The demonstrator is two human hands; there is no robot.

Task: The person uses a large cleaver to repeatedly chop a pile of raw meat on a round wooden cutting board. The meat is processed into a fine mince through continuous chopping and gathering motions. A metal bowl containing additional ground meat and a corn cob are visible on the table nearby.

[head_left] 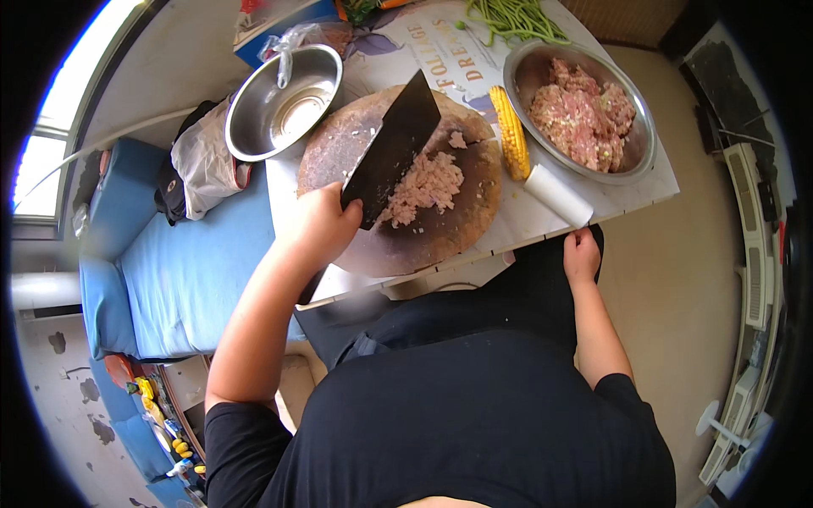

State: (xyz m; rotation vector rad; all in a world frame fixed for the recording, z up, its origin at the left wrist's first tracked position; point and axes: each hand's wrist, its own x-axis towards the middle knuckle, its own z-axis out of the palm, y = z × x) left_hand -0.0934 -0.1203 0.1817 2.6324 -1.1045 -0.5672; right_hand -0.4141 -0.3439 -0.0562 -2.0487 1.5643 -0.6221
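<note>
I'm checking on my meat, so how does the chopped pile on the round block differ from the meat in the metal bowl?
The chopped pile lies loose on the round block, beside the cleaver in the left hand; the bowl meat sits in the metal bowl. The chopped pile is smaller and paler; the bowl meat is larger and pinker. Both look finely cut up.

Left hand [326, 222] grips a dark cleaver [394, 151] beside minced meat [430, 184] on a round chopping block [457, 235]; right hand [582, 254] curls near the table's [648, 191] near edge, a meat-filled bowl [525, 73] at right.
</note>
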